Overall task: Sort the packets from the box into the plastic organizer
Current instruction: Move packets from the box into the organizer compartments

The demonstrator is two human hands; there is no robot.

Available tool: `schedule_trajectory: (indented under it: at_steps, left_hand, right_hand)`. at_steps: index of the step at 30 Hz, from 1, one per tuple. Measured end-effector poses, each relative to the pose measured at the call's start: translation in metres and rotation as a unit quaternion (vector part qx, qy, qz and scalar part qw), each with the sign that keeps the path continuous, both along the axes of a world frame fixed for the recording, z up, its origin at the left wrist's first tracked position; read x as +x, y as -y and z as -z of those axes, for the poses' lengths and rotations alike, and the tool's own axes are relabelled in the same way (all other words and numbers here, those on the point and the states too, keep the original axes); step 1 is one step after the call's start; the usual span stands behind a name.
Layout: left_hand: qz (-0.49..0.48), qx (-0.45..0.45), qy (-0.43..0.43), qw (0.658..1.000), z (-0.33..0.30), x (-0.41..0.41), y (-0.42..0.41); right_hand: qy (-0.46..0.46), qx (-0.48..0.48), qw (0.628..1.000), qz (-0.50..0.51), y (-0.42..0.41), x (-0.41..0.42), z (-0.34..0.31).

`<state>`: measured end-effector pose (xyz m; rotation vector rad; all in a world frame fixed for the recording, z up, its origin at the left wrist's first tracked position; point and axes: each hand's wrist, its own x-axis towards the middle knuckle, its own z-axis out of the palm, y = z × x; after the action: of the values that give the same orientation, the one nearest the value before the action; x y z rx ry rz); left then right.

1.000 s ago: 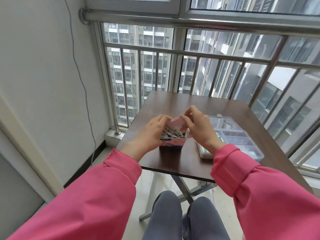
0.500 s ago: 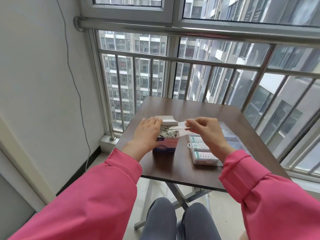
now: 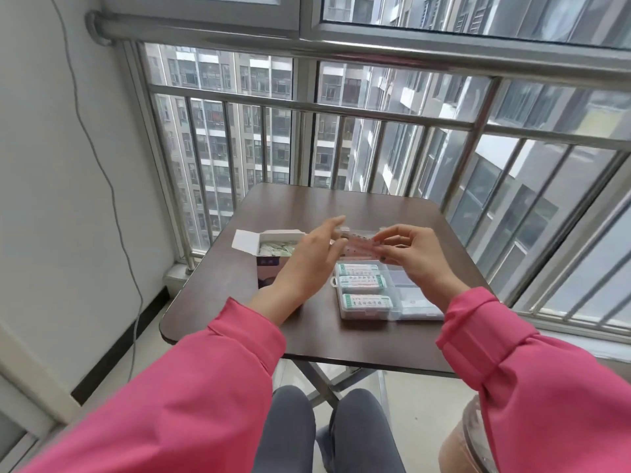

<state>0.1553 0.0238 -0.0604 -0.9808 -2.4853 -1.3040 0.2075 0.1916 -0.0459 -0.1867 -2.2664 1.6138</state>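
An open cardboard box (image 3: 269, 264) with packets (image 3: 276, 249) inside stands on the left of the dark table (image 3: 341, 203), its white flap (image 3: 244, 241) folded out. To its right lies a clear plastic organizer (image 3: 415, 303); its left compartments hold green-and-white labelled packets (image 3: 362, 279). My right hand (image 3: 415, 257) pinches a thin pale packet (image 3: 358, 245) by its right end, above the organizer's far side. My left hand (image 3: 305, 264) is over the box's right edge, fingers straight, fingertips at the packet's left end.
A metal railing (image 3: 375, 110) and window run along the far and right sides of the small table. A white wall with a hanging cable (image 3: 112, 199) is on the left. A brown lidded container (image 3: 467, 438) stands on the floor at lower right.
My right hand has drawn a packet out of the box and carried it right, over the organizer. My left hand has left the box top and followed toward the packet.
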Motion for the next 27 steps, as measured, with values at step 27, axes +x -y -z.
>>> schedule_trajectory:
  at_steps: [27]
  left_hand:
    - [-0.105, -0.125, 0.192, 0.968, 0.056, -0.039, -0.052]
  right_hand:
    - [0.183, 0.264, 0.946, 0.04, -0.031, -0.086, 0.058]
